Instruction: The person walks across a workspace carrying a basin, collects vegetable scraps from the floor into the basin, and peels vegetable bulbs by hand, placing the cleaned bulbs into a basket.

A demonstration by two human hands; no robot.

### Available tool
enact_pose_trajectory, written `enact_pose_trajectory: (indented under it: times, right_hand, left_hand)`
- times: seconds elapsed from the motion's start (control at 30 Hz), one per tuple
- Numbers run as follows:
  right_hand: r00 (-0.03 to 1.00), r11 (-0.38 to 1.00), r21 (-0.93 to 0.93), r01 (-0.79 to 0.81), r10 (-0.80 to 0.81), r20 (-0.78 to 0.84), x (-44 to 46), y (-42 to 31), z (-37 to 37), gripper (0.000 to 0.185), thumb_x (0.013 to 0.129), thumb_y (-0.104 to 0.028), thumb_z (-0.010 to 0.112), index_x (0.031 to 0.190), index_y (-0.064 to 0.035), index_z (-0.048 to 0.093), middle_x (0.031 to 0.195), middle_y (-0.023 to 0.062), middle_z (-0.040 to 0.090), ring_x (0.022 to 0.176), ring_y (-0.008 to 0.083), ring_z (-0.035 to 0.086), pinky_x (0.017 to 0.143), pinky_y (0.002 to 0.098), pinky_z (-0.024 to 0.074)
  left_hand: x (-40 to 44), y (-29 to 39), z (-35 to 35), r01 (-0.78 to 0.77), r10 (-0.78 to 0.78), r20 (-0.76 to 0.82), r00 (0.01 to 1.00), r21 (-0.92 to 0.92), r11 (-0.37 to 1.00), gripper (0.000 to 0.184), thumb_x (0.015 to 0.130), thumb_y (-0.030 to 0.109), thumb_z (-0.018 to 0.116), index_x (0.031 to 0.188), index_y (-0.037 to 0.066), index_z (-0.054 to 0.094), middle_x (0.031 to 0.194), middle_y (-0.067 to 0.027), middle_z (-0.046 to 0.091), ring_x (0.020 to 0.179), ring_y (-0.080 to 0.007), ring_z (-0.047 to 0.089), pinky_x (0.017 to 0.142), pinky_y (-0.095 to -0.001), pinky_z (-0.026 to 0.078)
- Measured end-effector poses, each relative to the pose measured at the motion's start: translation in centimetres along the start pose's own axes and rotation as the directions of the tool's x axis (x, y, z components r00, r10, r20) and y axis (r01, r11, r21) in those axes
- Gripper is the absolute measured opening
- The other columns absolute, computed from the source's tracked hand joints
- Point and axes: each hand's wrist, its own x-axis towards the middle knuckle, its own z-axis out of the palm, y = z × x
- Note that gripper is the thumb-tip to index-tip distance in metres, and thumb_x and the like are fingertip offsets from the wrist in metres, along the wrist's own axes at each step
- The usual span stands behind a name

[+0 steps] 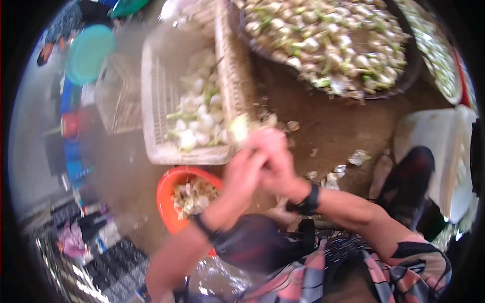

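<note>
My left hand (242,169) and my right hand (273,149) are pressed together in front of me, both closed and smeared by motion. A pale yellow-green garlic bulb (239,127) sticks out past the fingertips of my left hand. What the fingers of my right hand grip is hidden. Just beyond, a white plastic basket (147,101) holds white garlic bulbs (189,136) with short green stems. Below my left wrist stands an orange bowl (164,194) with trimmings and papery skins (192,198) in it.
A wide dark basin (415,76) heaped with garlic (343,43) stands ahead right. Loose skins (358,158) lie on the brown floor (323,131). At the right is a white container (429,136). A green basin (91,53) and another person's hand (45,53) appear far left.
</note>
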Motion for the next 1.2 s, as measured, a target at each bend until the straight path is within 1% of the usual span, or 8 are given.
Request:
enact_pose_trajectory:
  times: [0.17, 0.23, 0.37, 0.47, 0.63, 0.8, 0.87, 1.2]
  right_hand:
    - [0.803, 0.893, 0.403, 0.199, -0.385, 0.456, -2.6, -7.2, 11.3, 0.071, 0.061, -0.004, 0.066, 0.127, -0.0037, 0.041, 0.127, 0.02, 0.039, 0.109, 0.038, 0.046, 0.097, 0.0476, 0.0341]
    - [0.173, 0.971, 0.049, 0.234, -0.091, 0.981, -1.0, -8.6, 10.7, 0.06, 0.07, -0.011, 0.06, 0.129, -0.0116, 0.046, 0.138, 0.0168, 0.032, 0.124, 0.0342, 0.038, 0.1, 0.0442, 0.0364]
    - [0.479, 0.998, 0.026, 0.056, -0.049, 0.876, 2.0, -6.5, 6.3, 0.013, 0.077, -0.014, 0.055, 0.084, -0.0068, 0.063, 0.094, 0.0122, 0.062, 0.084, 0.0304, 0.058, 0.069, 0.0413, 0.0481]
    - [0.764, 0.962, -0.271, 0.029, 0.154, 0.627, 7.1, -4.7, -1.0, 0.015, 0.078, -0.013, 0.053, 0.07, -0.0011, 0.056, 0.064, 0.0201, 0.053, 0.055, 0.0329, 0.05, 0.057, 0.0405, 0.0441]
    - [0.931, 0.861, -0.486, -0.151, 0.289, 0.223, 13.1, 4.1, -12.2, 0.009, 0.075, -0.008, 0.053, 0.07, -0.0049, 0.061, 0.066, 0.0068, 0.061, 0.061, 0.0216, 0.058, 0.057, 0.0344, 0.0481]
    - [0.82, 0.556, -0.774, -0.301, 0.566, 0.087, 20.4, 11.5, -22.1, 0.021, 0.073, -0.013, 0.056, 0.088, -0.008, 0.07, 0.077, 0.0111, 0.067, 0.071, 0.0225, 0.064, 0.066, 0.0328, 0.0512]
    - [0.827, 0.509, -0.834, -0.214, 0.549, 0.123, 23.3, 18.5, -23.8, 0.022, 0.072, -0.017, 0.058, 0.089, -0.0086, 0.07, 0.081, 0.0136, 0.067, 0.075, 0.0284, 0.064, 0.07, 0.0357, 0.051]
    - [0.479, 0.336, -0.936, -0.103, 0.842, 0.249, 25.0, 24.2, -25.3, 0.028, 0.067, -0.015, 0.062, 0.093, -0.0053, 0.065, 0.092, 0.0171, 0.064, 0.087, 0.0329, 0.062, 0.076, 0.0403, 0.0495]
  left_hand:
    - [-14.5, 1.2, -14.0, -0.007, 0.075, -0.269, 0.96, 0.246, 0.969, 0.04, 0.081, 0.013, 0.054, 0.119, 0.003, 0.05, 0.114, -0.0112, 0.053, 0.103, -0.0216, 0.054, 0.076, -0.0338, 0.051]
    - [-17.2, -2.1, -18.7, 0.356, -0.125, -0.491, 0.862, 0.41, 0.84, 0.044, 0.084, 0.02, 0.054, 0.124, 0.004, 0.047, 0.111, -0.0112, 0.055, 0.1, -0.0185, 0.056, 0.07, -0.0304, 0.051]
    - [-18.1, -9.0, -24.7, 0.508, -0.149, -0.576, 0.804, 0.534, 0.677, 0.033, 0.082, 0.024, 0.057, 0.106, 0.003, 0.061, 0.085, -0.0091, 0.063, 0.08, -0.0154, 0.061, 0.058, -0.0271, 0.048]
    - [-15.2, -2.9, -17.3, -0.123, 0.29, -0.366, 0.884, 0.418, 0.9, 0.018, 0.086, 0.019, 0.059, 0.09, 0.002, 0.064, 0.076, -0.0051, 0.063, 0.067, -0.0075, 0.057, 0.054, -0.0214, 0.045]
    - [-6.1, 6.9, -2.9, -0.522, 0.546, 0.006, 0.838, 0.299, 0.798, 0.019, 0.088, 0.018, 0.058, 0.089, 0.0, 0.064, 0.079, -0.0045, 0.066, 0.069, -0.0097, 0.061, 0.055, -0.0195, 0.045]
    - [8.7, 10.0, 7.5, -0.689, 0.743, 0.302, 0.597, 0.668, 0.282, 0.021, 0.083, 0.019, 0.057, 0.081, -0.001, 0.065, 0.066, -0.0116, 0.063, 0.061, -0.0152, 0.061, 0.057, -0.0272, 0.047]
    - [18.4, 10.4, 11.9, -0.629, 0.694, 0.306, 0.652, 0.73, 0.269, 0.023, 0.077, 0.025, 0.05, 0.079, 0.008, 0.065, 0.075, -0.0186, 0.062, 0.073, -0.0386, 0.06, 0.068, -0.0454, 0.048]
    - [34.4, 9.8, 21.3, -0.218, 0.01, 0.232, 0.973, 0.926, -0.309, 0.057, 0.083, 0.027, 0.046, 0.137, 0.013, 0.033, 0.134, -0.016, 0.04, 0.125, -0.0356, 0.036, 0.099, -0.0589, 0.027]
